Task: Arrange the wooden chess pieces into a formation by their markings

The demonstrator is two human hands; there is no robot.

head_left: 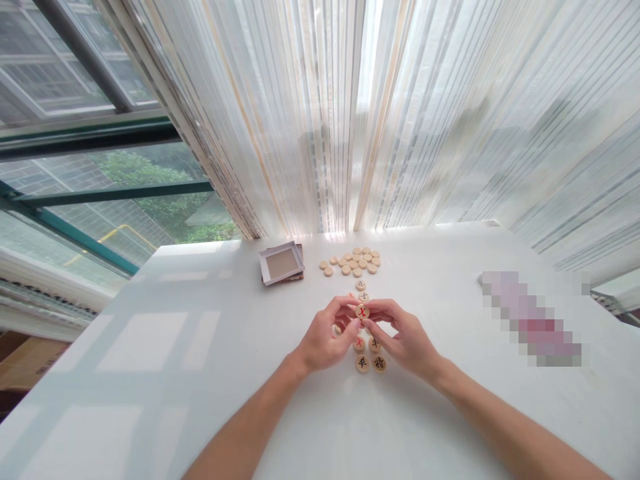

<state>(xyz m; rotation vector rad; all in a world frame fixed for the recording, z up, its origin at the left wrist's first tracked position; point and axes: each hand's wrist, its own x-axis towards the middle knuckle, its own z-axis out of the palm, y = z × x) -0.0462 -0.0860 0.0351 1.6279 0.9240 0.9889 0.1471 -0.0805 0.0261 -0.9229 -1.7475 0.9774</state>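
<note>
Between the fingertips of both hands is a round wooden Chinese chess piece (363,312) with a red character facing up. My left hand (327,335) pinches it from the left, and my right hand (400,333) pinches it from the right. Below the fingers lie more pieces: a red-marked piece (359,343), a black-marked piece (375,344) partly behind my right thumb, and two nearer black-marked pieces, the left one (363,363) beside the right one (379,363). Just beyond my fingers sit a black-marked piece (361,285) and another (364,296). My hands hide some pieces.
A loose group of blank-faced wooden pieces (357,264) lies farther back on the white table (200,400). Left of them rests an open shallow box (265,268). A blurred pinkish object (533,323) lies at the right. Curtains (330,133) hang along the table's far edge.
</note>
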